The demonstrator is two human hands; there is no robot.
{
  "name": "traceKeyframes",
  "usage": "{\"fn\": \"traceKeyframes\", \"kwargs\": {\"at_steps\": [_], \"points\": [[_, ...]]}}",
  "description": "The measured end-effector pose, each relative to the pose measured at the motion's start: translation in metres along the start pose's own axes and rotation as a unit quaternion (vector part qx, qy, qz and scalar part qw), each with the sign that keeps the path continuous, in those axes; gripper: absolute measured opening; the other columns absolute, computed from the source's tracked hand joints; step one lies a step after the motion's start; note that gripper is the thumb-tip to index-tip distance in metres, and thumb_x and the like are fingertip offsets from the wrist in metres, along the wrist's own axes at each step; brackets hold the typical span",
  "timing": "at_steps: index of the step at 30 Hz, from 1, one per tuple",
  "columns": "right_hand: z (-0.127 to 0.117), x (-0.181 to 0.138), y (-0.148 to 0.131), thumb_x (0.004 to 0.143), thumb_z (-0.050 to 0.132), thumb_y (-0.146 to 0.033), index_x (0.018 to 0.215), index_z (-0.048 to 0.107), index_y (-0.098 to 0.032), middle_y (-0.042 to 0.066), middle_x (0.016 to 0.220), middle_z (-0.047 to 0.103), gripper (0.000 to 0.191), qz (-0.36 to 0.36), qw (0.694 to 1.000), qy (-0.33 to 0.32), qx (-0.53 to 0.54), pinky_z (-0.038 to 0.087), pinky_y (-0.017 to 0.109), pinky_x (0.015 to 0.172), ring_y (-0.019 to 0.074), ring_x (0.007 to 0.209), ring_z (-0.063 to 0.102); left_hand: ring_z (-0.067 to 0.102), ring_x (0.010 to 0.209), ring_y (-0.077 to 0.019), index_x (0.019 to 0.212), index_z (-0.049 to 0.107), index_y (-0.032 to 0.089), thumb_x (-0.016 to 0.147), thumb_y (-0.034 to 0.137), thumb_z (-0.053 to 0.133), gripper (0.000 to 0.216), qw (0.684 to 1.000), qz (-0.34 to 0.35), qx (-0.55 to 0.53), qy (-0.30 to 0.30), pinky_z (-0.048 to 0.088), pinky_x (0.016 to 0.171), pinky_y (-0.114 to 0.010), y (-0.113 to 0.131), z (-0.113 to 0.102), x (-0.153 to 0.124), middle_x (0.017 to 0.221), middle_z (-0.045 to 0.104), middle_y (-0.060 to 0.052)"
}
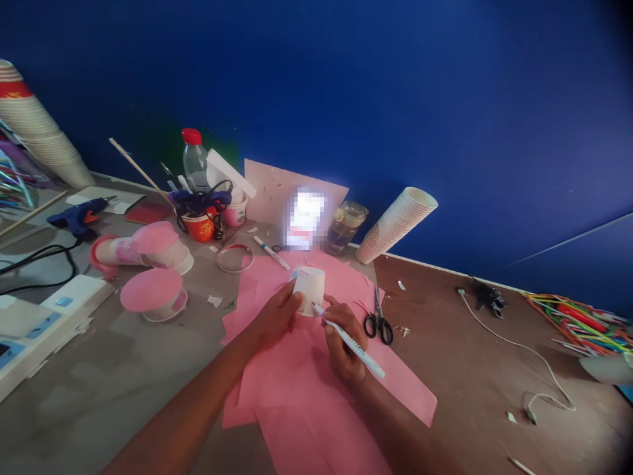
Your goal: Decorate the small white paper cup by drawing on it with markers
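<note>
My left hand (279, 309) is closed around the side of a small white paper cup (310, 289), which is held bottom up over the pink paper. A white marker (353, 344) with a purple tip lies in my right hand (346, 343), gripped like a pen. Its tip is close to the cup's lower side; whether it touches I cannot tell. Beneath both hands spread several sheets of pink paper (287, 376). Black-handled scissors (378, 323) rest at the right of the sheets, and another white marker (271, 253) lies beyond the cup.
At left sit pink-topped cups (152, 290), a glue gun (82, 216) and a white power strip (54, 316). Behind are a bottle (195, 161), a lit, blurred screen (305, 218), a jar (347, 224) and a leaning cup stack (395, 224). A white cable (514, 342) runs at right.
</note>
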State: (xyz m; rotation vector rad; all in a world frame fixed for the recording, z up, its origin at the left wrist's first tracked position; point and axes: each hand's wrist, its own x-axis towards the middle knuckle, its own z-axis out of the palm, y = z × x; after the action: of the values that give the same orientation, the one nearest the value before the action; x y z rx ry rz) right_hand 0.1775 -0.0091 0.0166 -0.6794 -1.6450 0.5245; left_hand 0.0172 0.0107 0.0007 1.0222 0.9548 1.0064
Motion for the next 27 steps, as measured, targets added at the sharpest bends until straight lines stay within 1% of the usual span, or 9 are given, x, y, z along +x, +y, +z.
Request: {"fn": "traceKeyframes", "kwargs": {"at_steps": [3, 7, 12, 17, 22, 27], "points": [[0.0001, -0.0006, 0.0008, 0.087, 0.048, -0.014, 0.1, 0.06, -0.024, 0.0, 0.076, 0.057, 0.02, 0.004, 1.0, -0.011, 0.006, 0.051, 0.058, 0.094, 0.0157, 0.07, 0.055, 0.039, 0.049, -0.0066, 0.112, 0.055, 0.019, 0.088, 0.058, 0.05, 0.047, 1.0, -0.006, 0.0, 0.014, 0.036, 0.044, -0.02, -0.0019, 0.001, -0.0006, 0.07, 0.047, 0.004], [0.0003, -0.0013, 0.0018, 0.087, 0.048, -0.015, 0.101, 0.06, -0.024, 0.001, 0.078, 0.058, 0.021, -0.009, 1.0, -0.017, -0.001, 0.05, 0.06, 0.096, 0.0166, 0.072, 0.056, 0.041, 0.05, -0.0075, 0.11, 0.055, 0.019, 0.088, 0.059, 0.047, 0.046, 1.0, -0.015, 0.016, 0.021, 0.037, 0.045, -0.021, -0.0014, 0.002, -0.0012, 0.07, 0.048, 0.003], [0.0006, -0.0011, 0.0025, 0.087, 0.047, -0.012, 0.103, 0.059, -0.023, 0.001, 0.079, 0.058, 0.023, -0.019, 0.999, -0.025, -0.018, 0.051, 0.058, 0.095, 0.0162, 0.072, 0.055, 0.043, 0.051, -0.0079, 0.107, 0.054, 0.019, 0.088, 0.058, 0.048, 0.044, 0.999, -0.011, 0.028, 0.031, 0.039, 0.047, -0.022, 0.0013, 0.0034, -0.0012, 0.073, 0.05, 0.003], [0.0005, -0.0007, 0.0021, 0.086, 0.047, -0.011, 0.1, 0.059, -0.023, 0.001, 0.079, 0.057, 0.022, -0.015, 0.999, -0.029, -0.03, 0.051, 0.056, 0.095, 0.016, 0.073, 0.056, 0.042, 0.05, -0.0078, 0.099, 0.052, 0.018, 0.089, 0.056, 0.048, 0.039, 0.999, -0.022, 0.036, 0.028, 0.038, 0.047, -0.022, 0.0055, 0.0055, -0.0023, 0.069, 0.047, 0.004], [-0.0003, -0.0006, 0.0013, 0.086, 0.047, -0.01, 0.1, 0.059, -0.023, 0.001, 0.081, 0.058, 0.023, -0.007, 0.999, -0.025, -0.045, 0.053, 0.054, 0.094, 0.0163, 0.074, 0.057, 0.043, 0.05, -0.0075, 0.098, 0.053, 0.019, 0.087, 0.056, 0.05, 0.039, 0.999, -0.016, 0.024, 0.029, 0.038, 0.047, -0.022, 0.0058, 0.0054, -0.0023, 0.073, 0.051, 0.003], [-0.0005, -0.0015, 0.0027, 0.086, 0.047, -0.01, 0.099, 0.059, -0.023, 0.001, 0.079, 0.058, 0.022, -0.005, 0.999, -0.027, -0.045, 0.052, 0.056, 0.094, 0.0163, 0.073, 0.056, 0.043, 0.05, -0.0077, 0.105, 0.055, 0.019, 0.085, 0.055, 0.054, 0.041, 0.999, -0.021, 0.002, 0.036, 0.037, 0.046, -0.022, 0.0038, 0.0049, -0.0013, 0.073, 0.053, 0.003]]}}
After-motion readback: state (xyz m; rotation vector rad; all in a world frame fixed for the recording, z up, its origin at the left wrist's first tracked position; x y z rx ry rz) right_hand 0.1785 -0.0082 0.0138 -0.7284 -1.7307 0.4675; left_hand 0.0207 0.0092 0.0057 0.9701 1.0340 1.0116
